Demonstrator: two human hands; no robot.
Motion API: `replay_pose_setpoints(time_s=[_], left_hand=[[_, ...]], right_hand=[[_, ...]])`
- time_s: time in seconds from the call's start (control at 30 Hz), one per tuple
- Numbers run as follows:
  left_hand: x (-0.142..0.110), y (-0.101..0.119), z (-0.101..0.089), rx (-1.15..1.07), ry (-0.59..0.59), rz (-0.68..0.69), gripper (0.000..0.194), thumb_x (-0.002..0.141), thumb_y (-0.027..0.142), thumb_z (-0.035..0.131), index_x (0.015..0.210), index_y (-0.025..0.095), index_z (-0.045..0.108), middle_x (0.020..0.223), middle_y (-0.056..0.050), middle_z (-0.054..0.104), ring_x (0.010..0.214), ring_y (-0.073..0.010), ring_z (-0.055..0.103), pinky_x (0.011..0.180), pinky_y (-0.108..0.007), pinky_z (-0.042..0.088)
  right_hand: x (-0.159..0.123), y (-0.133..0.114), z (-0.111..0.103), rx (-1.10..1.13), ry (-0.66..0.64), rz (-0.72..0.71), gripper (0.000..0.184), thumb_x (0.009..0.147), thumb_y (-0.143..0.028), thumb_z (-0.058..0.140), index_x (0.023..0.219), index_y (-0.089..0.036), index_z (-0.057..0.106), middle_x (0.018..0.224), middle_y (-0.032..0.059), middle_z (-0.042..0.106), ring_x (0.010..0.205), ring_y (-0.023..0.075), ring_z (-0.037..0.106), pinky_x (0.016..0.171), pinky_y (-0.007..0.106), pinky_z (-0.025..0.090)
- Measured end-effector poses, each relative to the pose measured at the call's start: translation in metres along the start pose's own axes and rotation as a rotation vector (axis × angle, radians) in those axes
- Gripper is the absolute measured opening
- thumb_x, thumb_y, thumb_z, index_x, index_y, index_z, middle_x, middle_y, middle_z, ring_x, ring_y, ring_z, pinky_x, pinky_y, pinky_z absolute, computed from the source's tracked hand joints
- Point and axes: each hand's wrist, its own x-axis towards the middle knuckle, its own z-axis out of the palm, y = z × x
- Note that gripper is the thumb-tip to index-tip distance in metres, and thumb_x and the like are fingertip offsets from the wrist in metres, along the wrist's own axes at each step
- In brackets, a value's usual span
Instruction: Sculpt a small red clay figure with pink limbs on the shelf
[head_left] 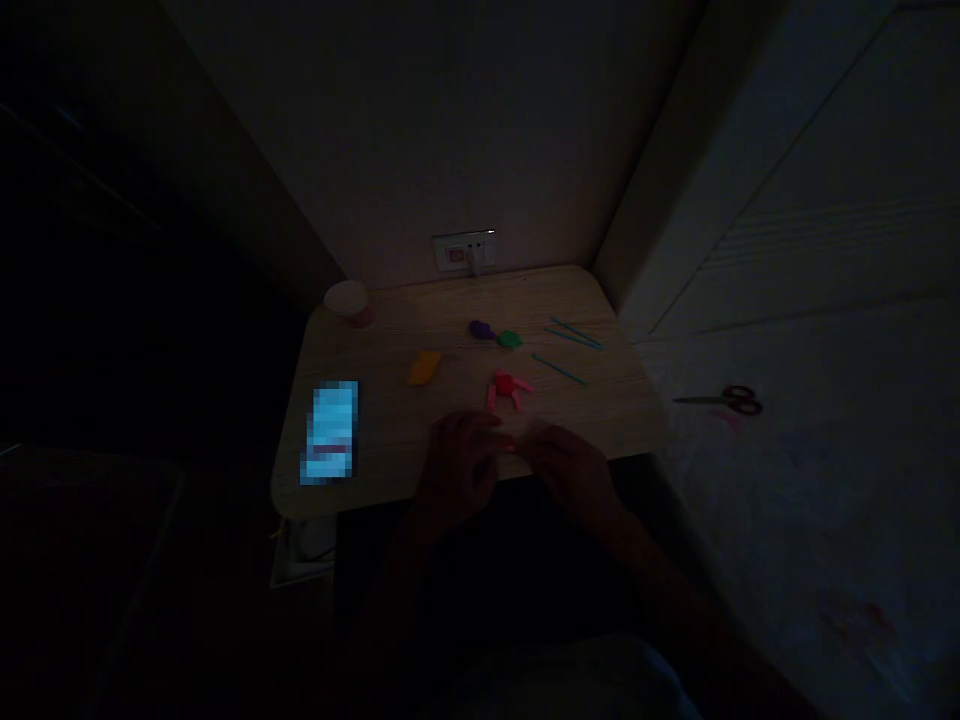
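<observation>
In dim light, my left hand (461,465) and my right hand (570,467) meet at the front edge of a small wooden table. Their fingers are closed, tips together around a small reddish piece (510,446), whose shape is too dark to tell. Just beyond the fingers lies a red-centred figure (505,385) with several pink legs. Farther back are a purple lump (481,330) and a green piece (509,339), close together. An orange, flat-looking piece (425,367) lies to the left. Thin teal sticks (559,369) are at the right.
A phone with a lit screen (330,435) lies on the table's left side (375,465). A pale cup (349,300) occupies the back left corner. Behind, a wall socket (465,251) holds a plug. Scissors (739,401) rest on the pale surface at right.
</observation>
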Motion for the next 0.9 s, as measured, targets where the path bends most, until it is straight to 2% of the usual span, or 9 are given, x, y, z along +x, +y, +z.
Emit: replay_pose_setpoints(time_s=[0.23, 0.33, 0.5, 0.67, 0.9], left_hand=[[0.000, -0.003, 0.001, -0.009, 0.004, -0.007, 0.038, 0.086, 0.011, 0.062, 0.114, 0.032, 0.076, 0.136, -0.003, 0.064, 0.128, -0.0279, 0.052, 0.111, -0.051, 0.039], [0.001, -0.001, 0.001, -0.011, 0.001, -0.012, 0.037, 0.087, 0.011, 0.061, 0.114, 0.031, 0.076, 0.137, -0.004, 0.063, 0.129, -0.0276, 0.052, 0.111, -0.050, 0.039], [0.002, -0.001, 0.002, -0.005, 0.026, -0.046, 0.039, 0.088, 0.014, 0.061, 0.125, 0.025, 0.068, 0.128, -0.007, 0.065, 0.123, -0.0265, 0.055, 0.108, -0.046, 0.041], [0.006, -0.004, 0.004, -0.006, 0.025, -0.131, 0.015, 0.095, 0.019, 0.058, 0.104, 0.023, 0.070, 0.105, -0.005, 0.070, 0.105, -0.0251, 0.061, 0.097, -0.044, 0.045], [0.005, -0.003, 0.006, -0.005, 0.070, -0.105, 0.008, 0.096, 0.022, 0.060, 0.094, 0.022, 0.068, 0.096, -0.004, 0.069, 0.098, -0.0231, 0.062, 0.093, -0.040, 0.047]], right_hand=[[0.001, 0.005, 0.005, -0.017, 0.050, 0.017, 0.023, 0.101, -0.019, 0.055, 0.102, -0.023, 0.078, 0.095, 0.0094, 0.071, 0.089, 0.0240, 0.065, 0.079, 0.038, 0.055], [0.003, 0.005, 0.004, 0.009, 0.029, 0.018, 0.024, 0.102, -0.020, 0.053, 0.103, -0.022, 0.077, 0.096, 0.0094, 0.071, 0.090, 0.0238, 0.065, 0.080, 0.039, 0.056], [0.005, 0.006, -0.002, 0.067, -0.001, 0.023, 0.023, 0.103, -0.020, 0.054, 0.105, -0.022, 0.076, 0.097, 0.0089, 0.071, 0.092, 0.0229, 0.067, 0.081, 0.037, 0.057], [0.002, 0.011, -0.008, 0.109, 0.018, 0.073, 0.022, 0.102, -0.021, 0.054, 0.106, -0.023, 0.076, 0.100, 0.0079, 0.072, 0.096, 0.0233, 0.068, 0.086, 0.039, 0.058], [0.003, 0.007, -0.008, 0.164, 0.105, 0.155, 0.019, 0.101, -0.020, 0.054, 0.102, -0.023, 0.073, 0.095, 0.0070, 0.072, 0.090, 0.0231, 0.069, 0.082, 0.037, 0.056]])
